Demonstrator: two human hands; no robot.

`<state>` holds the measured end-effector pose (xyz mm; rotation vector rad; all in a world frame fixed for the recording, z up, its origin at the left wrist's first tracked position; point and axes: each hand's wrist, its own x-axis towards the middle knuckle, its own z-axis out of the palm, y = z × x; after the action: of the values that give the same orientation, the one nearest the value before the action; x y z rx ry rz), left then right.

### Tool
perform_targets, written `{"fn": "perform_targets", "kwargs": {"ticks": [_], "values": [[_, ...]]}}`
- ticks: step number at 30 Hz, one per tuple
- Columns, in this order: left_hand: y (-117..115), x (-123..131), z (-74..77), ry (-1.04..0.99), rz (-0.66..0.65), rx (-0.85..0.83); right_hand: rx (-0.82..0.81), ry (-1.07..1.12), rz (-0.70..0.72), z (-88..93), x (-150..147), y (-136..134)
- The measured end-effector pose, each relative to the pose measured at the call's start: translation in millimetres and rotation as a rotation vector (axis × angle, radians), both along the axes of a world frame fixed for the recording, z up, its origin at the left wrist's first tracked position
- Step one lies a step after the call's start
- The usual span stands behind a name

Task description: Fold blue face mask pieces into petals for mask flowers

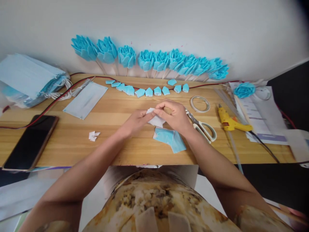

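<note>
Between my hands is a small white piece of thin material (156, 120), perhaps cloth or paper. My left hand (138, 120) pinches its left side, fingers closed. On the upper right of the same piece, my right hand (172, 112) is closed, thumb and forefinger pressed together. Just below lies a cut blue piece of similar material (170, 139) on the table. A pair of scissors (202, 126) with white handles rests beside my right wrist. Several small folded blue pieces (149, 92) form a row beyond my hands.
Blue fabric flowers on sticks (146, 60) lean against the wall. To the right are a tape roll (200, 104), a yellow glue gun (229, 120) and papers (267, 112). A phone (30, 141), a face mask (85, 100) and a mask stack (29, 75) lie left. A cable (54, 100) crosses the table.
</note>
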<state>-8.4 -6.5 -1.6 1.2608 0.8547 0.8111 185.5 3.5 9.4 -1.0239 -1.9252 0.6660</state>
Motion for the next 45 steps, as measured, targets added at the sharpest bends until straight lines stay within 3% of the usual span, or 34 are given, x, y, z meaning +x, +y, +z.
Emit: {"fn": "perform_targets", "kwargs": {"ticks": [8,14,19,24,30,37,45], "values": [[-0.1,1.4,6.4,0.174,-0.153,-0.014,0.022,0.119,-0.101,5.8,4.6,4.5],[1.0,-3.1,16.7,0.281,-0.132,0.029,0.033,0.141,-0.070,3.5,9.8,8.6],[3.3,-4.8,20.7,0.111,-0.050,0.085,0.014,0.102,-0.015,3.8,7.1,5.6],[2.9,0.9,2.9,0.085,0.041,-0.007,-0.053,0.068,0.022,5.2,3.8,-0.7],[11.7,0.0,0.5,-0.271,0.283,-0.161,0.008,0.169,-0.021,10.4,18.4,2.9],[11.1,-1.7,1.0,-0.384,0.247,-0.236,0.123,-0.100,0.097,7.4,14.9,4.8],[8.3,2.4,-1.7,-0.386,0.205,-0.271,0.070,0.023,0.013,-2.5,5.9,6.6]]}}
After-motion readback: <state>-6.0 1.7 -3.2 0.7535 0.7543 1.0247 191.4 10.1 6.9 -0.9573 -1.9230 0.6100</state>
